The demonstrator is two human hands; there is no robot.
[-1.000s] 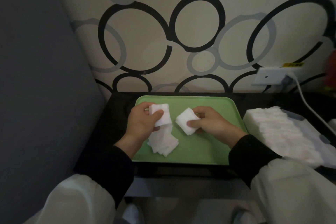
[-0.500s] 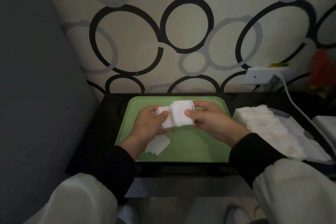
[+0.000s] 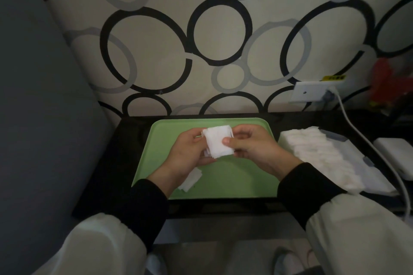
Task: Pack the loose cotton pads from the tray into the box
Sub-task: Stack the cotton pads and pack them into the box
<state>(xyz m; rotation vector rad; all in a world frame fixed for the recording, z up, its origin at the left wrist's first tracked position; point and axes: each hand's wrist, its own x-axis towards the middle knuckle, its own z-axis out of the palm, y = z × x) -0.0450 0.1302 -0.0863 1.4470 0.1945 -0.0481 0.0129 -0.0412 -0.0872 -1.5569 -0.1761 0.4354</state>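
Above the green tray (image 3: 241,183), both hands hold one stack of white cotton pads (image 3: 218,142). My left hand (image 3: 188,154) grips the stack from the left and below. My right hand (image 3: 252,145) pinches its right side, thumb on the front pad. A few loose cotton pads (image 3: 191,179) lie on the tray by my left wrist, partly hidden by it. To the right of the tray, the box (image 3: 348,152) lies open with a long row of white pads (image 3: 317,152) in it.
The tray sits on a dark table (image 3: 107,174) against a circle-patterned wall. A white cable (image 3: 366,140) runs from a wall socket (image 3: 310,94) past the box. A white device (image 3: 395,154) lies at the far right. A grey cushion fills the left side.
The two handfuls of pads, apart a second ago, have been brought together into one stack held by both hands above the tray. The pile left on the tray looks smaller.
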